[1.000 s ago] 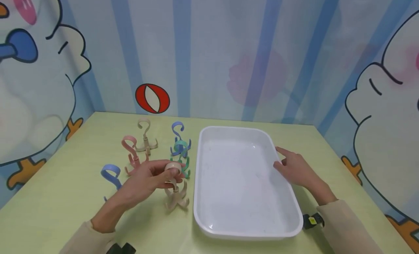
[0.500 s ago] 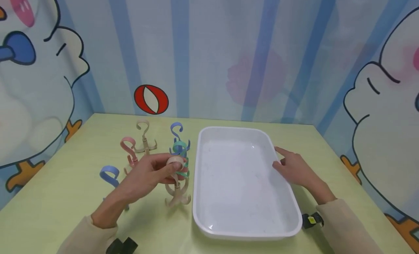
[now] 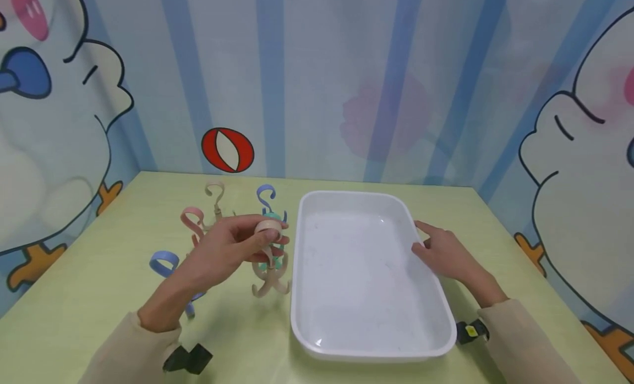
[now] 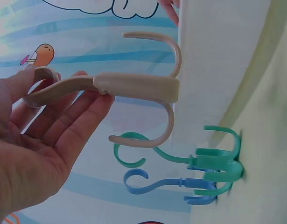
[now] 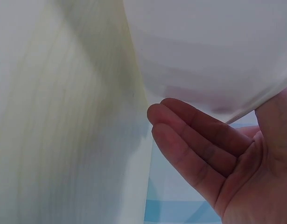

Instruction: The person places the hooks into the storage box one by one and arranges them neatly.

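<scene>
My left hand (image 3: 218,252) pinches the curled top of a beige multi-prong hook hanger (image 3: 270,274), between thumb and fingers. In the left wrist view its stem and lower prongs stick out from the hand, apart from the hangers behind. A white rectangular tray (image 3: 356,285) lies to the right with nothing in it. My right hand (image 3: 446,254) holds the tray's right rim, its thumb over the edge; in the right wrist view several fingers (image 5: 194,154) extend under the rim. Just beyond the held hanger stand a green hook hanger (image 4: 218,163) and a blue one (image 3: 266,194).
Left of and behind my left hand stand a pink hook hanger (image 3: 192,216), another beige one (image 3: 216,190) and a second blue one (image 3: 163,263), partly hidden by the hand and arm. A patterned cloth wall (image 3: 317,87) rises behind the pale green table (image 3: 99,296).
My left hand has raised the beige hanger and carried it slightly away from me, covering more of the green and pink hangers. My right hand stays at the tray's rim.
</scene>
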### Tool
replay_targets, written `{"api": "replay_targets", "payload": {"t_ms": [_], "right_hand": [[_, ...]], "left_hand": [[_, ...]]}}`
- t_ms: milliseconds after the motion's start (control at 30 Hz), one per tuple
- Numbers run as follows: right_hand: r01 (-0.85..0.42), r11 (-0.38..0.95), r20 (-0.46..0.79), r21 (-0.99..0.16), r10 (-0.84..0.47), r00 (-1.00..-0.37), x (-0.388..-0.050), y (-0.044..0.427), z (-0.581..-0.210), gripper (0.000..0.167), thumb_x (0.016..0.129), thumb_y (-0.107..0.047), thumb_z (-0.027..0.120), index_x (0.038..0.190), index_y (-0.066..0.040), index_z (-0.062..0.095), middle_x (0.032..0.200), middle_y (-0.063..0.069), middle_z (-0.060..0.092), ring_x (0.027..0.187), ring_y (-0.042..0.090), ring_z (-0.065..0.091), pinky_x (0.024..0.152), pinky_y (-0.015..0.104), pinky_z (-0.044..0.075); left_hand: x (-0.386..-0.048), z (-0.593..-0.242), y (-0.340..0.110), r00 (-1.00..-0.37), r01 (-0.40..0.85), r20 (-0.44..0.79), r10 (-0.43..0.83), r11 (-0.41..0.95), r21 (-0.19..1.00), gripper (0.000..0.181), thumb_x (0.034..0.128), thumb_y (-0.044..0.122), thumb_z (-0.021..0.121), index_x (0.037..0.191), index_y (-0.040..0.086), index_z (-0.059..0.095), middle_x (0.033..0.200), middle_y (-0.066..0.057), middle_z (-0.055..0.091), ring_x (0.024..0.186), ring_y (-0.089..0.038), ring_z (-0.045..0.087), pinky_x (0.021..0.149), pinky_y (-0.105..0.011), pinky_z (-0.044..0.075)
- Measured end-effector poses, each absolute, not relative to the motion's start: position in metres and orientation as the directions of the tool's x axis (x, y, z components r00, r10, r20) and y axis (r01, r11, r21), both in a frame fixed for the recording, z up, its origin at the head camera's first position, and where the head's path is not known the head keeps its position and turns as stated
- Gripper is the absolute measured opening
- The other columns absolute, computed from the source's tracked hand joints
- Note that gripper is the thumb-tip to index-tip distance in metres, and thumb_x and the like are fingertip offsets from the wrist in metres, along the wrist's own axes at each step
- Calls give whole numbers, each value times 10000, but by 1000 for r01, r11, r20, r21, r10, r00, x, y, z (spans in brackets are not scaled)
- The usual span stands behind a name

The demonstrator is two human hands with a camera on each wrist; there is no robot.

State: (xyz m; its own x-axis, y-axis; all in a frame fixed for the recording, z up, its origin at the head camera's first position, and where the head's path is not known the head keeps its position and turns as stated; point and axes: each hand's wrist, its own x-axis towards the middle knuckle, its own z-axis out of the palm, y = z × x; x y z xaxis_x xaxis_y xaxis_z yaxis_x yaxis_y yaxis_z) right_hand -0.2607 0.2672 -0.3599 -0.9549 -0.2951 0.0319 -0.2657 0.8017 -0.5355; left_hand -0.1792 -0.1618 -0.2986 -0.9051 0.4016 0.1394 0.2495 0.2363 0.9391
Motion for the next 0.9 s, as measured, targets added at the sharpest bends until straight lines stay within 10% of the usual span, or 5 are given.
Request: {"api": "replay_targets", "payload": {"t_ms": [900], "right_hand": [[-260, 810, 30, -526, -287, -957, -262, 267, -359, 646, 1037, -161, 533, 1596, 97, 337, 608, 40, 630, 707, 176, 715, 590, 307, 534]], "left_hand": [[-202, -288, -133, -891, 266, 163, 423, 197, 944, 334, 1084, 234, 623, 1378, 84, 673, 1250, -164, 749, 1065, -291, 774, 902, -420, 649]]}}
